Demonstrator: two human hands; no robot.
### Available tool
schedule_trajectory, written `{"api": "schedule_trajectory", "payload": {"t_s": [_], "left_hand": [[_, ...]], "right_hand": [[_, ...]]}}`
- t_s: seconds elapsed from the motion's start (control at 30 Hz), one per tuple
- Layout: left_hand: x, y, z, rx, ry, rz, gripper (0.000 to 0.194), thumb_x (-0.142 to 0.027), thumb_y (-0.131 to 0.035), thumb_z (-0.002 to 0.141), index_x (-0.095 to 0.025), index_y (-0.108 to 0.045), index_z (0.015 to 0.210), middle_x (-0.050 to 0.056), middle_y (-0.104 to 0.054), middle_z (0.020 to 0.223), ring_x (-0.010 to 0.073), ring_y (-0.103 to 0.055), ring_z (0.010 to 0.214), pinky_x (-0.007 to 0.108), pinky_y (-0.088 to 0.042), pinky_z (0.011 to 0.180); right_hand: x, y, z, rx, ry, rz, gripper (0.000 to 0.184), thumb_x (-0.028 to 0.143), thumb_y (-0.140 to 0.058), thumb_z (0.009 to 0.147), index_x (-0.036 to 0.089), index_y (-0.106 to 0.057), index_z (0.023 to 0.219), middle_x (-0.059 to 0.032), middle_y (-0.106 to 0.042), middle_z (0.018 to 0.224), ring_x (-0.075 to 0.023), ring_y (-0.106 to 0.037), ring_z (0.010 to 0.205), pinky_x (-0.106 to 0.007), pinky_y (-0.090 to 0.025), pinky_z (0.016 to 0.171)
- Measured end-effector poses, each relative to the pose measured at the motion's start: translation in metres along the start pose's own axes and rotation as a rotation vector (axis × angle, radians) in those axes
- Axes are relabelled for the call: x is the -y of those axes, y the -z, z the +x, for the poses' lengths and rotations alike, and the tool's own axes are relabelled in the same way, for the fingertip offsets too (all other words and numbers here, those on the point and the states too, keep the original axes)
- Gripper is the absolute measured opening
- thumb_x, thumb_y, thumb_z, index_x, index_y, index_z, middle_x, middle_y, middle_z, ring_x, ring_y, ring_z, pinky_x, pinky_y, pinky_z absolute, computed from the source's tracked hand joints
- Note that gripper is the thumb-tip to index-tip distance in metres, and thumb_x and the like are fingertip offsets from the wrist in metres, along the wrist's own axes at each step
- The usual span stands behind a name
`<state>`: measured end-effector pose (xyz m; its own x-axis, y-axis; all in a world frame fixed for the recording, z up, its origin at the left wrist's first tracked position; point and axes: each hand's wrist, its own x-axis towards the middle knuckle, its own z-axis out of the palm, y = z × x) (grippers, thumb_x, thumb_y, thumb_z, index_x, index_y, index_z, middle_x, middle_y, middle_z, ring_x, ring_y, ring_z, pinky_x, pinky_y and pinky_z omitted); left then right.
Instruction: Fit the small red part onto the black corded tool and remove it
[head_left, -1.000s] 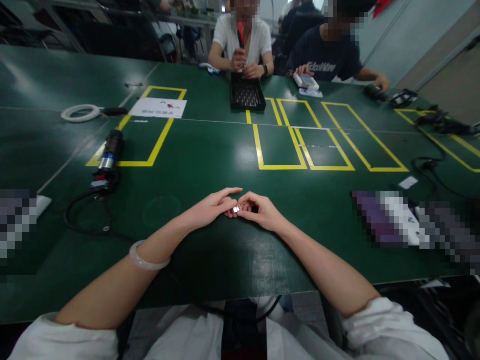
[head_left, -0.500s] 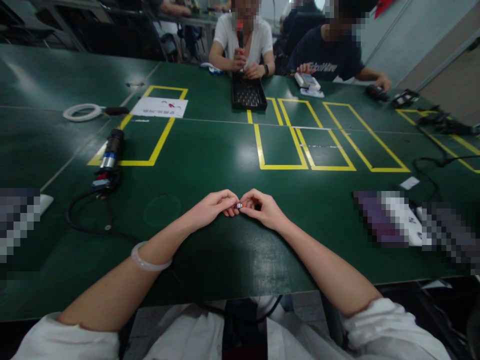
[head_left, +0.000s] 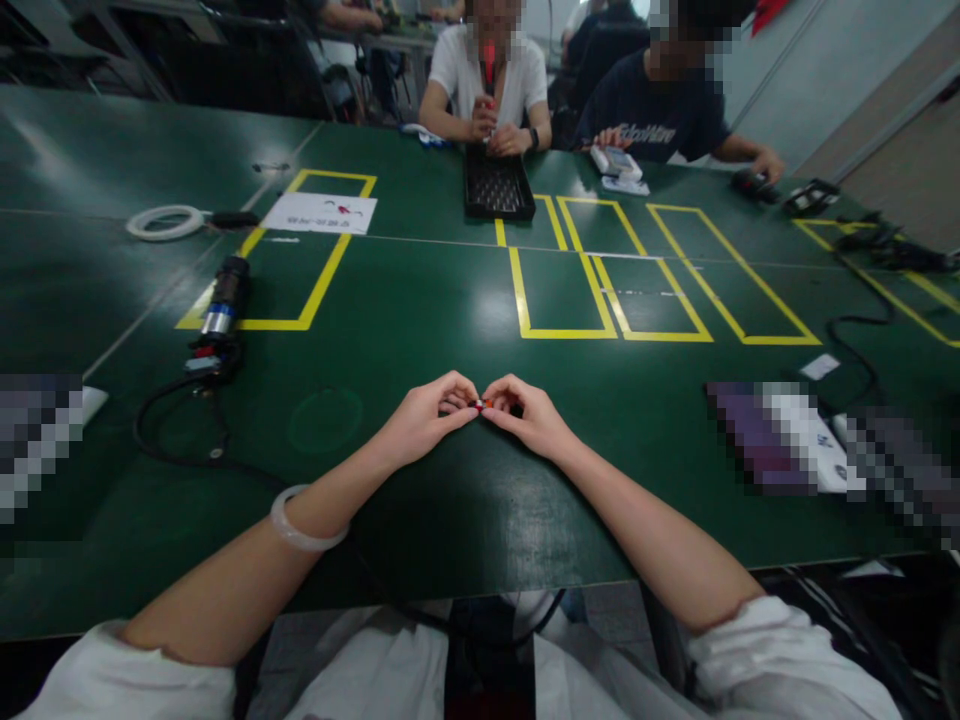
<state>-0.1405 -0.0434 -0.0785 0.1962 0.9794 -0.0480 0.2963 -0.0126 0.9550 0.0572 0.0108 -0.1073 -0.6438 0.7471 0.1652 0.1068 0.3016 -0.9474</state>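
My left hand (head_left: 427,415) and my right hand (head_left: 525,412) meet fingertip to fingertip on the green table (head_left: 450,320), near its front edge. Both pinch a tiny red and silver part (head_left: 479,404) between thumb and fingers. The part is too small to name further. A pale bangle (head_left: 304,520) sits on my left wrist. Both forearms rest on the table.
A cylindrical tool with a black cable (head_left: 217,315) lies at the left. Yellow taped boxes (head_left: 615,275) mark the table's middle. A black tray (head_left: 496,185) stands before two seated people at the far edge. A white ring (head_left: 161,222) and paper sheet (head_left: 321,213) lie far left.
My left index finger, stretched out before, has curled in. Both hands now pinch the small part between their tips, slightly farther from me.
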Motion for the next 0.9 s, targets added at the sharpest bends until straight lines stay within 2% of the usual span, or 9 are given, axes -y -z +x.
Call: {"api": "schedule_trajectory", "payload": {"t_s": [0.17, 0.37, 0.53, 0.67, 0.77, 0.9], "left_hand": [[0.002, 0.0, 0.0, -0.023, 0.003, -0.004, 0.029, -0.036, -0.069, 0.08, -0.016, -0.058, 0.099, 0.007, -0.066, 0.098, 0.0176, -0.066, 0.089, 0.035, -0.054, 0.085], [0.003, 0.0, 0.0, -0.013, 0.001, 0.049, 0.03, -0.041, -0.066, 0.084, -0.016, -0.061, 0.099, 0.006, -0.067, 0.094, 0.0178, -0.065, 0.086, 0.033, -0.053, 0.08], [-0.004, 0.0, -0.002, -0.033, -0.048, 0.1, 0.022, -0.033, -0.064, 0.085, -0.016, -0.063, 0.098, 0.007, -0.067, 0.097, 0.0185, -0.066, 0.091, 0.035, -0.053, 0.087], [-0.004, 0.0, -0.003, -0.045, -0.118, 0.136, 0.016, -0.03, -0.063, 0.086, -0.017, -0.063, 0.095, 0.007, -0.065, 0.098, 0.0189, -0.065, 0.094, 0.036, -0.054, 0.09], [0.002, 0.0, -0.001, -0.036, -0.141, 0.144, 0.015, -0.028, -0.063, 0.085, -0.016, -0.063, 0.094, 0.007, -0.064, 0.099, 0.0183, -0.066, 0.094, 0.035, -0.055, 0.09], [0.008, -0.003, 0.001, 0.01, -0.094, 0.092, 0.014, -0.025, -0.064, 0.083, -0.016, -0.06, 0.093, 0.005, -0.066, 0.095, 0.0171, -0.067, 0.091, 0.034, -0.055, 0.088]], "right_hand": [[-0.001, 0.001, 0.0, -0.023, 0.076, -0.06, 0.016, 0.026, -0.066, 0.085, 0.02, -0.058, 0.097, -0.0017, -0.06, 0.089, -0.0121, -0.057, 0.073, -0.027, -0.048, 0.066], [0.003, 0.0, -0.001, -0.013, 0.162, -0.154, 0.008, 0.02, -0.062, 0.086, 0.02, -0.058, 0.093, -0.0031, -0.058, 0.095, -0.0124, -0.056, 0.077, -0.028, -0.048, 0.071], [0.001, -0.001, -0.001, -0.007, 0.045, -0.066, 0.023, 0.031, -0.067, 0.086, 0.02, -0.057, 0.104, -0.0011, -0.061, 0.089, -0.0122, -0.057, 0.075, -0.026, -0.047, 0.068], [0.0, 0.0, 0.0, -0.016, 0.001, -0.041, 0.019, 0.036, -0.064, 0.089, 0.019, -0.061, 0.097, -0.0008, -0.063, 0.083, -0.0121, -0.057, 0.073, -0.026, -0.047, 0.068], [0.001, 0.001, -0.001, -0.046, 0.076, -0.107, 0.014, 0.031, -0.067, 0.087, 0.019, -0.062, 0.093, -0.0005, -0.061, 0.082, -0.012, -0.057, 0.072, -0.027, -0.046, 0.069], [0.005, -0.002, -0.003, -0.078, 0.227, -0.333, 0.011, 0.028, -0.067, 0.088, 0.02, -0.061, 0.091, -0.002, -0.059, 0.085, -0.0143, -0.057, 0.078, -0.028, -0.046, 0.071]]}}
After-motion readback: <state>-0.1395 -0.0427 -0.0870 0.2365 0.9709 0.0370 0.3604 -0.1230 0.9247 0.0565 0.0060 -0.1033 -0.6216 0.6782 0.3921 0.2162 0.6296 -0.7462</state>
